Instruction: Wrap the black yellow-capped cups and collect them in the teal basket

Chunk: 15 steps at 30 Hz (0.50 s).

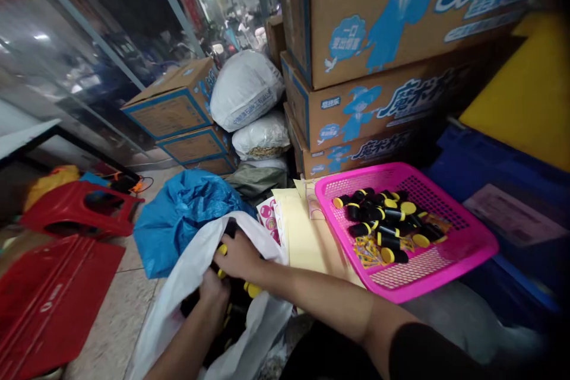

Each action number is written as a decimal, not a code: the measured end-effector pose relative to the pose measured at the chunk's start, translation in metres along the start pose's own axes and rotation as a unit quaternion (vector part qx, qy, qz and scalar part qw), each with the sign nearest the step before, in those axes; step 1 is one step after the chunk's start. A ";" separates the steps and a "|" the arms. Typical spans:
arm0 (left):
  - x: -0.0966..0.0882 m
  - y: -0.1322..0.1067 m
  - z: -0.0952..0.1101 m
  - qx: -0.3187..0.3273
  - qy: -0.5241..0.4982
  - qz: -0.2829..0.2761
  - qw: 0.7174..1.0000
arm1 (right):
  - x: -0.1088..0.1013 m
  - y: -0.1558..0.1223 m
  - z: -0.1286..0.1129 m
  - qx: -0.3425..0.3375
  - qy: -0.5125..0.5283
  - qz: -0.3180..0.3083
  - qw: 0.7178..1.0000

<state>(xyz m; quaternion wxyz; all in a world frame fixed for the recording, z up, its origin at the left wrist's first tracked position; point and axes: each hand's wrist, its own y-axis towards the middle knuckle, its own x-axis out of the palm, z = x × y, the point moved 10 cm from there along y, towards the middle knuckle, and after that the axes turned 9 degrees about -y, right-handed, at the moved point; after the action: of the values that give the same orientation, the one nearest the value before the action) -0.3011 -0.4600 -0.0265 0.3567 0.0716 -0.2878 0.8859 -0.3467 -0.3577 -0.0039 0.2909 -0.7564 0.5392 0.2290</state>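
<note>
Hands: both are held at the mouth of a white plastic bag (171,314), forward of the body, a black sleeve on the right arm.
Left hand (212,297): pushed down into the bag mouth, fingers hidden by the plastic; grip cannot be told.
Right hand (238,255): half-curled at the bag's upper edge, fingers bent over the film; hold on any item cannot be told.
Bag contents: yellow-capped black bottles (253,290) are seen around and below both hands, packed inside the bag.
Floor: beige tiles (116,309) lie left of the bag; a red plastic stool (80,211) and a flat red plastic panel (53,303) are placed there.
Beside bag: cream paper sheets (303,237) and a sticker sheet (268,219) are stacked just right of the right hand.
Basket: a pink plastic basket (467,249) is set right of the paper, holding a loose pile of bottles (383,219) laid on their sides over small printed labels (367,252).
Right side: a blue crate (490,172) is seen under the basket's far corner, with a yellow board (525,95) above.
Behind: a blue plastic sheet (187,219), white sacks (244,90) and stacked cardboard cartons (401,29) are piled up.
Far: a glass wall (89,41) is seen, the scene beyond blurred.
</note>
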 end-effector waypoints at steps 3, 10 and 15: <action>-0.011 -0.026 0.026 -0.003 -0.005 -0.007 1.000 | -0.007 -0.025 -0.030 -0.051 -0.009 0.026 0.998; -0.007 -0.101 0.092 0.160 -0.052 -0.083 0.982 | -0.056 -0.094 -0.081 -0.169 0.042 0.187 0.967; 0.053 -0.168 0.109 0.241 -0.068 -0.212 0.945 | -0.139 -0.147 -0.072 -0.232 0.034 0.345 0.909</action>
<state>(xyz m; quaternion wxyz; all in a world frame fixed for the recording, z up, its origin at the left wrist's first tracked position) -0.2355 -0.3925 0.1574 0.4879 0.2754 -0.0675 0.8255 -0.2485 -0.2754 0.1685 -0.0088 -0.5767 0.7076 0.4082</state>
